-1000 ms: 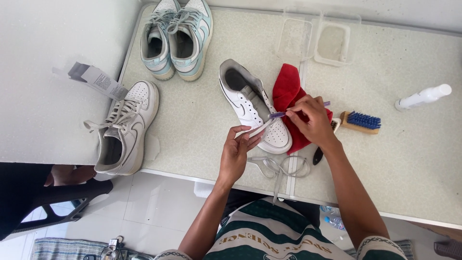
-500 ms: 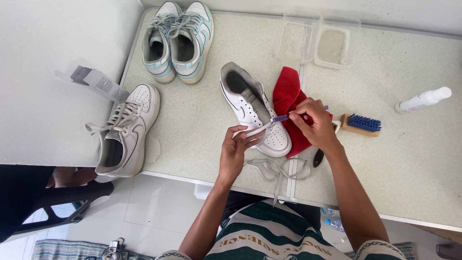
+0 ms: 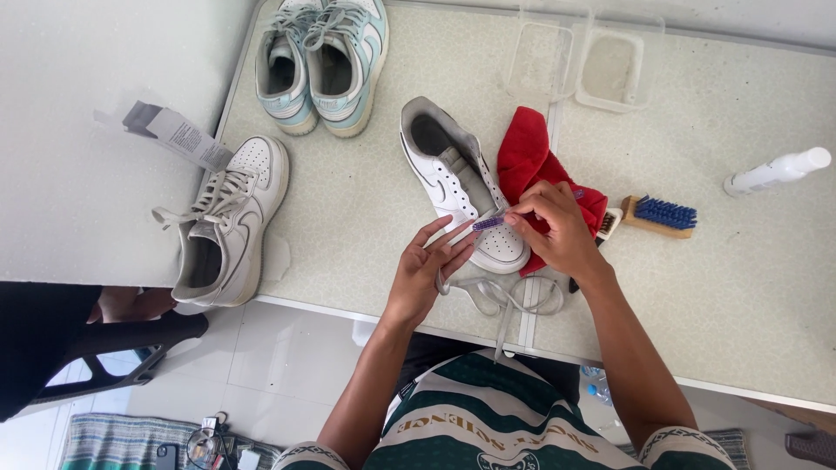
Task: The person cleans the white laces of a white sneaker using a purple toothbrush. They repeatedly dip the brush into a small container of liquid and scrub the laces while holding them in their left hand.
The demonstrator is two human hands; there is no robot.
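Note:
A white unlaced sneaker [image 3: 453, 178] lies on the pale table [image 3: 731, 287], toe toward me. My right hand [image 3: 550, 228] pinches a small purple-bristled brush [image 3: 489, 223] over the sneaker's toe. My left hand [image 3: 427, 271] holds a stretch of white shoelace [image 3: 505, 296] with fingers spread, just below the brush. The rest of the lace trails off the table's front edge. A red cloth [image 3: 533, 161] sits right of the sneaker, partly under my right hand.
A second white laced sneaker [image 3: 228, 222] hangs over the table's left edge. A pale blue pair [image 3: 322, 61] stands at the back left. Two clear tubs [image 3: 582, 63], a wooden brush with blue bristles [image 3: 659, 215] and a white bottle [image 3: 775, 172] lie to the right.
My hands stay over the sneaker's toe with small shifts. My left fingers have spread along the lace. The view has tilted slightly.

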